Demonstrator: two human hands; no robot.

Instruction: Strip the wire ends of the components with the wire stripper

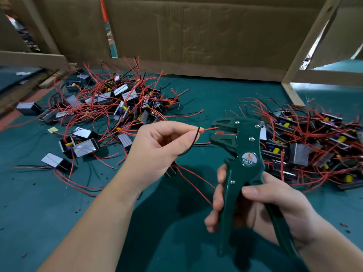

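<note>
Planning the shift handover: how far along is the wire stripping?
Done: red insulation scraps on the green mat suggest some ends are stripped. In hand: the left hand pinches a red wire with its end in the wire stripper, which the right hand grips. Left: the black wire in that pinch, and perhaps the left pile and right pile; their ends are too small to judge.

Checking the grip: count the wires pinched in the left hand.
2: a red wire, its end in the jaws of the wire stripper, and a black wire looping down. Others may be hidden in the left hand.
</note>
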